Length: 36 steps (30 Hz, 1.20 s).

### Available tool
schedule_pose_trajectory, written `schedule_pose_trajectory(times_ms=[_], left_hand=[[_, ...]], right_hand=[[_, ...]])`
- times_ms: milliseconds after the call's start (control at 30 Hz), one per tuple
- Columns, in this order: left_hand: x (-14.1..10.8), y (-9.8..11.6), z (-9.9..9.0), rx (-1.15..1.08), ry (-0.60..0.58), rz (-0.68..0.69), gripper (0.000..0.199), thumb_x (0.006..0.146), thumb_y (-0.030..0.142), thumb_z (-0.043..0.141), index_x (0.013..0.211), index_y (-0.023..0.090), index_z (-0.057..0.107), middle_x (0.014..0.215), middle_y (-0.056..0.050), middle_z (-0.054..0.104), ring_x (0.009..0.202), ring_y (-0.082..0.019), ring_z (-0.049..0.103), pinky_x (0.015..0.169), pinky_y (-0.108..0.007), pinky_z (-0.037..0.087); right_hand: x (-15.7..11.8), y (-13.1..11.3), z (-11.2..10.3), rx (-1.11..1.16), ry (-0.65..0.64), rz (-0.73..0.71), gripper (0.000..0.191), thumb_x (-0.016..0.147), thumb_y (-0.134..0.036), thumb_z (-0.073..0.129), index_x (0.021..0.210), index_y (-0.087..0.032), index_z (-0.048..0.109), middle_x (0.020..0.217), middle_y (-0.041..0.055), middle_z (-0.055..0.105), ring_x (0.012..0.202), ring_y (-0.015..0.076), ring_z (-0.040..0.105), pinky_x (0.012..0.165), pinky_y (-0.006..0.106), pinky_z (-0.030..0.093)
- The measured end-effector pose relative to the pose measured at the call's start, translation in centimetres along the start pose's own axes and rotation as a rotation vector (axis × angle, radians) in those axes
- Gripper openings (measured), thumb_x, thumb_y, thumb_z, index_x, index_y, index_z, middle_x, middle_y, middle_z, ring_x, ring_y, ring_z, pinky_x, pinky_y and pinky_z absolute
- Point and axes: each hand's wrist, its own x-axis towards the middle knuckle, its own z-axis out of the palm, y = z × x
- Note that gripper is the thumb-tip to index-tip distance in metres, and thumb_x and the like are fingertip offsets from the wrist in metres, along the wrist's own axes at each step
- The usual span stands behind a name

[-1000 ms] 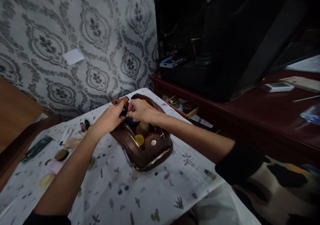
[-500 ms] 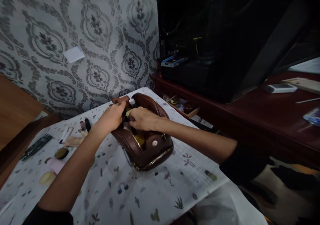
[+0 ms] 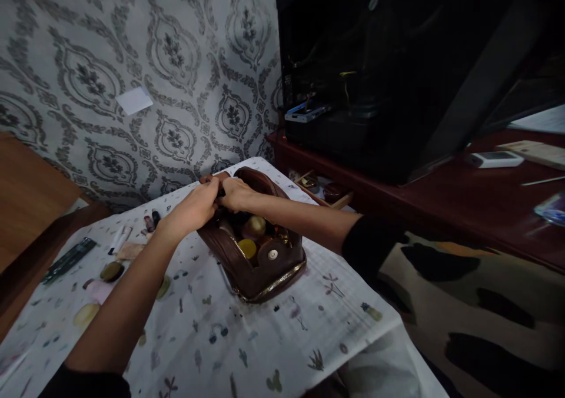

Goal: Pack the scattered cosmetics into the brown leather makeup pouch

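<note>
A brown leather handbag stands unzipped on the cloth-covered table. My left hand is closed at its left rim, with something dark by the fingertips that I cannot identify. My right hand is over the far part of the opening, fingers bent close to my left fingertips; what they pinch is hidden. Inside the bag lie a yellow round lid and a pale gold rounded item, with other things in shadow. A round snap shows on the near flap.
Left of my arm lie several cosmetics, among them a pink tube, a dark round compact and a dark patterned flat case. A large black screen stands on the red-brown desk at right, above an open drawer.
My right hand has moved up and left out of the bag's middle toward my left hand. The contents now show more; the white-capped bottle is no longer visible. My left hand stays at the rim.
</note>
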Motion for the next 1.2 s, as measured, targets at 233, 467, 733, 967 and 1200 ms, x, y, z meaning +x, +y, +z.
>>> schedule_pose_trajectory(times_ms=[233, 467, 733, 967, 1200], left_hand=[[-1.9, -1.6, 1.7, -0.199, 0.378, 0.084, 0.031, 0.093, 0.017, 0.04, 0.111, 0.017, 0.065, 0.123, -0.01, 0.066, 0.116, -0.024, 0.062, 0.107, -0.038, 0.047], [-2.0, -4.2, 3.6, -0.368, 0.351, -0.008, 0.037, 0.09, 0.027, 0.042, 0.116, 0.018, 0.066, 0.13, -0.011, 0.062, 0.131, -0.024, 0.054, 0.114, -0.042, 0.042], [-1.8, -4.9, 4.3, -0.454, 0.359, 0.01, 0.04, 0.088, 0.03, 0.042, 0.12, 0.018, 0.064, 0.132, -0.012, 0.06, 0.131, -0.024, 0.052, 0.116, -0.045, 0.04], [-1.6, -5.1, 3.9, -0.422, 0.323, 0.06, 0.041, 0.091, 0.033, 0.041, 0.121, 0.018, 0.064, 0.13, -0.011, 0.061, 0.131, -0.024, 0.052, 0.116, -0.044, 0.041], [-1.6, -4.5, 2.3, -0.177, 0.144, -0.007, 0.055, 0.094, 0.029, 0.034, 0.144, 0.016, 0.052, 0.152, -0.013, 0.048, 0.141, -0.026, 0.047, 0.119, -0.044, 0.038]], right_hand=[[0.8, -0.3, 0.7, -0.047, -0.018, 0.017, 0.033, 0.082, -0.013, 0.071, 0.114, -0.007, 0.071, 0.108, 0.0158, 0.076, 0.097, 0.0234, 0.075, 0.076, 0.023, 0.058], [0.8, -0.2, 2.0, -0.109, 0.016, -0.015, 0.039, 0.083, -0.016, 0.07, 0.122, -0.011, 0.069, 0.122, 0.0167, 0.072, 0.114, 0.0273, 0.07, 0.087, 0.027, 0.057], [3.0, -1.1, 1.8, -0.184, 0.019, -0.076, 0.043, 0.079, -0.006, 0.067, 0.122, -0.009, 0.067, 0.121, 0.0179, 0.071, 0.12, 0.0292, 0.066, 0.092, 0.031, 0.055], [4.2, -0.3, 1.8, -0.114, 0.05, -0.073, 0.055, 0.079, -0.012, 0.07, 0.132, -0.019, 0.059, 0.13, 0.011, 0.068, 0.121, 0.023, 0.066, 0.09, 0.023, 0.053], [3.5, 0.0, 1.6, -0.097, 0.02, -0.048, 0.052, 0.078, -0.008, 0.068, 0.129, -0.014, 0.061, 0.119, 0.0128, 0.072, 0.11, 0.0244, 0.07, 0.079, 0.023, 0.055]])
